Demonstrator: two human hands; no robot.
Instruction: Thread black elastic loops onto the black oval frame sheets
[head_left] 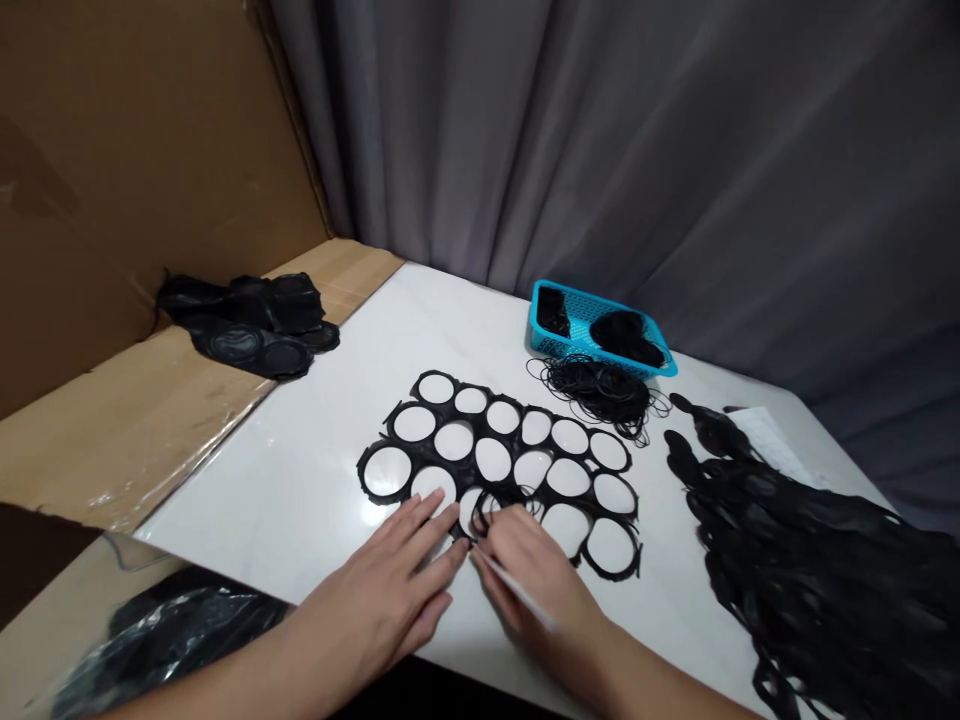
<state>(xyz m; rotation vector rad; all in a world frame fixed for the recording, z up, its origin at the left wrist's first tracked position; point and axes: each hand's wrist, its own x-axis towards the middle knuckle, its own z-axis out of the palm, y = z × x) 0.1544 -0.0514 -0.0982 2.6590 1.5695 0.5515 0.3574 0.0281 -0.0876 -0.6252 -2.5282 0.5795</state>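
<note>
A black rubber sheet [517, 455] punched with several round holes lies flat on the white table [300, 480]. My left hand [390, 590] rests flat on the table at the sheet's near edge, fingers stretched out. My right hand [536, 575] is beside it, fingers pinched on a thin white stick [514, 590] whose tip sits at a thin black ring [487, 510] on the sheet's near edge.
A blue basket [600, 325] with black pieces stands at the back, with a heap of thin black rings [600, 390] before it. A pile of black sheets [817, 560] lies at the right. Black scraps [247, 320] rest on the cardboard at the left. A plastic bag [172, 620] sits near left.
</note>
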